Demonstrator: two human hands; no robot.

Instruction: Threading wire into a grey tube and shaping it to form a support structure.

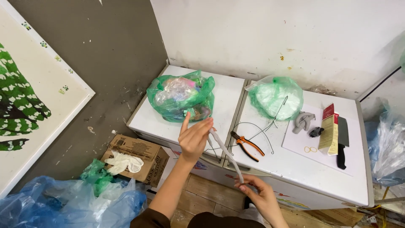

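A cardboard box [137,157] with white gloves [123,162] on it sits on the floor at the left. Above it, a green bag [181,98] lies on the white counter [295,169]. The left hand [194,137] pinches the upper end of a white strip [225,152]; the right hand [259,194] grips its lower end, stretching it just before the counter's edge. Orange pliers [248,145] and thin wire [261,126] follow, then a second green bag [276,98] and a black knife [342,143].

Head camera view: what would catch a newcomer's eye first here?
Both hands stretch a thin white strip between them: left hand high, right hand low. Behind, two green plastic bags sit on a white chest freezer, with orange-handled pliers near its middle.
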